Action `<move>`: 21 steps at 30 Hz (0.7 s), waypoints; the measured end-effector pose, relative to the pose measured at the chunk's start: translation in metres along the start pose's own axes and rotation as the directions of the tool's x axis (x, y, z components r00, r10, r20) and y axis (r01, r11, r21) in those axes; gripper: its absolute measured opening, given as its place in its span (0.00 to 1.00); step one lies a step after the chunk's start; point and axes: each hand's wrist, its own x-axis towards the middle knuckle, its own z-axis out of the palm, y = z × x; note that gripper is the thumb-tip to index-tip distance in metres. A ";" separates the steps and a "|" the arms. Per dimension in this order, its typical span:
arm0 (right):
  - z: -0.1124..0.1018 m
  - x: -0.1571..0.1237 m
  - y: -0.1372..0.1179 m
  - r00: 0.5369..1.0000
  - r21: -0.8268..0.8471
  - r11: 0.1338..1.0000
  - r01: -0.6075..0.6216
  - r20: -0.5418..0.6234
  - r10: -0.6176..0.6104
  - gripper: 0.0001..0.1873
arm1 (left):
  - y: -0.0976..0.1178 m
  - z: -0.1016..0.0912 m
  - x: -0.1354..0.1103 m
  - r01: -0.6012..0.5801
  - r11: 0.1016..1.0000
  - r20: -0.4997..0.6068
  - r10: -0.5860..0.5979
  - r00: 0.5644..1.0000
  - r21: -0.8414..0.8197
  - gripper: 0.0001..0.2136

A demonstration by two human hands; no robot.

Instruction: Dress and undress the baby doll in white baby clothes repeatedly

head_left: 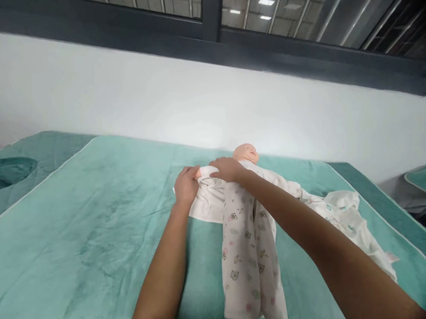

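The baby doll (pixel 246 152) lies on the green bed cover (pixel 112 222), near the wall (pixel 152 96). Its body is inside the white printed baby garment (pixel 239 253), with the head outside. Your right hand (pixel 229 169) has its grip closed on the white sleeve (pixel 208 171). Your left hand (pixel 186 187) is at the sleeve's end; what its grip holds, I cannot tell.

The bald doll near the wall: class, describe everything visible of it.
The bald, pinkish, plastic-looking doll lies on teal plush-looking cloth, head nearest the white wall. A white garment with small animal prints covers its body, the garment's legs towards the camera. The right hand grips a white sleeve beside it; the left hand meets the sleeve's end.
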 end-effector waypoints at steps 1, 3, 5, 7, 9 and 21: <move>-0.002 -0.004 0.003 1.000 0.019 1.000 0.002 -0.018 -0.002 0.19 | 0.000 0.000 0.000 -0.019 0.999 0.032 0.018 0.999 0.026 0.28; -0.006 -0.019 0.013 0.995 0.088 0.996 -0.009 -0.093 0.018 0.20 | 0.000 -0.001 -0.001 -0.009 0.997 0.062 0.004 0.998 0.082 0.26; -0.003 -0.047 0.031 0.974 0.177 0.984 -0.033 -0.215 0.071 0.21 | 0.000 -0.001 -0.001 0.031 0.990 0.056 -0.039 0.998 0.140 0.25; 0.010 -0.088 0.053 0.927 0.250 0.966 -0.072 -0.341 0.158 0.22 | 0.000 0.001 -0.002 0.054 0.981 0.049 -0.064 0.997 0.189 0.24; 0.032 -0.137 0.078 0.863 0.286 0.942 -0.177 -0.414 0.288 0.23 | 0.002 0.005 -0.005 0.051 0.971 0.066 -0.068 0.995 0.233 0.24; 0.096 -0.225 0.144 0.579 0.513 0.660 -0.550 -0.335 0.743 0.19 | 0.078 0.017 -0.046 -0.116 0.993 -0.097 0.118 0.988 0.028 0.23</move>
